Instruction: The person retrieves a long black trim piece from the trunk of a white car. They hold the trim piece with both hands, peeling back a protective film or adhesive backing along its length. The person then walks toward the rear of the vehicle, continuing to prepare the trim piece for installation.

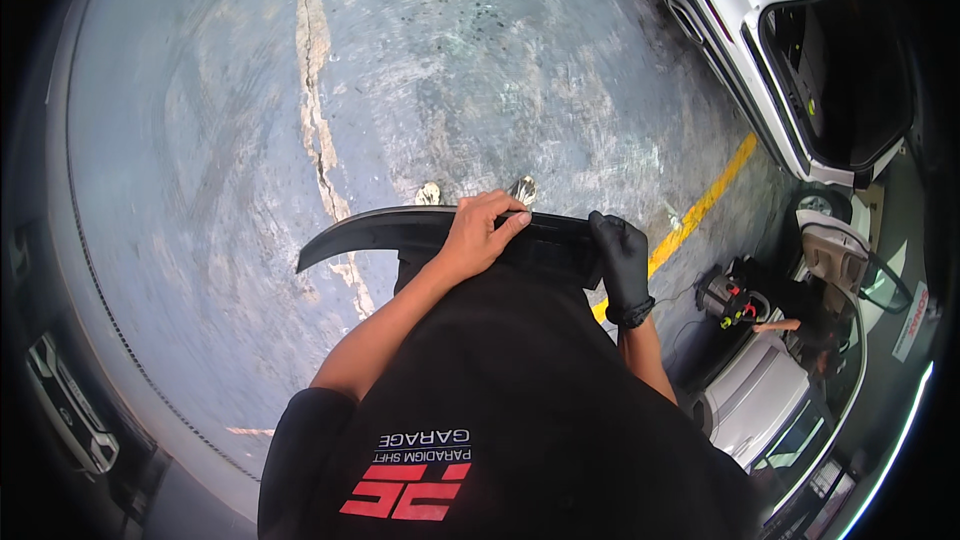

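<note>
A long black curved trim piece, smooth like car bodywork [370, 230], spans the front of my body at waist height. Its left end tapers and bends toward me. My bare left hand [482, 232] lies over the middle of its upper edge, with thumb and fingers pinched there; anything small between the fingertips is hidden. At the squared right end, my right hand [622, 255], in a black glove, is closed around the piece. The lower side of the trim merges with my black shirt [480, 370], so its exact outline there is hard to make out.
Beneath me is a worn grey floor [450, 70] with a long crack and a yellow line [700, 210]. A white car [735, 30] stands at right. Beyond the line are a grey-black machine [722, 295] and another person's arm [777, 326] beside a light car [765, 380].
</note>
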Demonstrator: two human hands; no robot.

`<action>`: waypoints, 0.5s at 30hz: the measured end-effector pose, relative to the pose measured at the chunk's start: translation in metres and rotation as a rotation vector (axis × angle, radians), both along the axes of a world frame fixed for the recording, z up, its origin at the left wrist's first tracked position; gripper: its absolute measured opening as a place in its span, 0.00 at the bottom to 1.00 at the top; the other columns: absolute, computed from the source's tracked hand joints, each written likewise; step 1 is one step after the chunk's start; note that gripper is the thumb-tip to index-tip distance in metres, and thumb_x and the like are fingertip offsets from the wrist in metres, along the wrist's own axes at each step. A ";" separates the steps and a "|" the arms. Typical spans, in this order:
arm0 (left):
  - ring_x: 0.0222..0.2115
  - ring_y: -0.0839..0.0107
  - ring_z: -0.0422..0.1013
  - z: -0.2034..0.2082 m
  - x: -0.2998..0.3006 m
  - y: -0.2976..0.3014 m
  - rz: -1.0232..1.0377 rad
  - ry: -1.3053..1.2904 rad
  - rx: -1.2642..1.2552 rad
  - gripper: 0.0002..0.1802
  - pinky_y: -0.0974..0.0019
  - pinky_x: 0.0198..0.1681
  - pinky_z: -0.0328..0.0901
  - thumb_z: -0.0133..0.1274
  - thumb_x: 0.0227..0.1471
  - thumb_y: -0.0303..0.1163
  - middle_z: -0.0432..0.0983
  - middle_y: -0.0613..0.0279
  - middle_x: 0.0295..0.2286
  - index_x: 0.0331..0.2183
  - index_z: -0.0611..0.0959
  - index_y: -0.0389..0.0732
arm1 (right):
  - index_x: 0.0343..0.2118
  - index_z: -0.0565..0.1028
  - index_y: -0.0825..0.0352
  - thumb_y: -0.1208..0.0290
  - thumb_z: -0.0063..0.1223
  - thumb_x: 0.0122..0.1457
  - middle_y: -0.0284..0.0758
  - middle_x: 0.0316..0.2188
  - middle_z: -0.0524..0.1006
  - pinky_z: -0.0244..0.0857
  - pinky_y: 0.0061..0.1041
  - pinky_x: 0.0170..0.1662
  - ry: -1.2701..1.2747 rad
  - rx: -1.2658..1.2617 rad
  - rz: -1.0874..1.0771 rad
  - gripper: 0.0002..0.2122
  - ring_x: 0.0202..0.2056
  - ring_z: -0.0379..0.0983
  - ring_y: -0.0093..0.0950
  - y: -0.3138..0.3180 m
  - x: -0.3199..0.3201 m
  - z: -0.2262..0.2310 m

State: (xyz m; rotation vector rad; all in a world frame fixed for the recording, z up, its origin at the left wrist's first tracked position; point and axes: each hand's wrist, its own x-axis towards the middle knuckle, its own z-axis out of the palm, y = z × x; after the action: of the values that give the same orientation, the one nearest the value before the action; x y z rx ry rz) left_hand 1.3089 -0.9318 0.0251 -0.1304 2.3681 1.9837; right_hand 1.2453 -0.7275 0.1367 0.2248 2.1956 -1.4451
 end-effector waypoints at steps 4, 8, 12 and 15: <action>0.30 0.59 0.70 0.002 0.000 0.006 0.096 0.043 -0.233 0.13 0.59 0.41 0.58 0.52 0.62 0.40 0.73 0.60 0.25 0.32 0.81 0.40 | 0.28 0.79 0.69 0.65 0.55 0.66 0.22 0.20 0.72 0.56 0.19 0.26 0.122 0.030 0.002 0.13 0.23 0.62 0.12 -0.010 0.008 -0.005; 0.31 0.57 0.71 -0.005 -0.005 0.000 0.032 -0.097 -0.264 0.15 0.61 0.39 0.63 0.50 0.64 0.38 0.73 0.58 0.25 0.35 0.81 0.35 | 0.30 0.80 0.70 0.64 0.55 0.66 0.24 0.21 0.74 0.58 0.19 0.26 0.005 -0.002 -0.045 0.13 0.23 0.64 0.13 -0.011 0.005 -0.005; 0.31 0.70 0.71 -0.016 0.001 -0.004 -0.023 0.111 0.089 0.16 0.66 0.42 0.64 0.49 0.66 0.39 0.73 0.65 0.25 0.38 0.81 0.35 | 0.28 0.80 0.67 0.63 0.57 0.65 0.23 0.20 0.74 0.57 0.18 0.27 -0.040 -0.006 -0.083 0.13 0.24 0.64 0.12 -0.005 0.003 -0.009; 0.29 0.72 0.70 -0.023 0.004 0.000 0.006 -0.105 0.247 0.16 0.67 0.40 0.65 0.50 0.65 0.39 0.74 0.64 0.25 0.36 0.81 0.35 | 0.27 0.80 0.66 0.62 0.56 0.65 0.23 0.19 0.74 0.57 0.18 0.26 -0.012 0.004 -0.067 0.14 0.22 0.65 0.13 -0.009 0.010 -0.014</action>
State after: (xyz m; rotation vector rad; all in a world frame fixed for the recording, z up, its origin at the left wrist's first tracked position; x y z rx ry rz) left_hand 1.3129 -0.9318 0.0021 -0.2239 2.0440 2.1921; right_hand 1.2549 -0.7364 0.1229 0.3102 2.2008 -1.4707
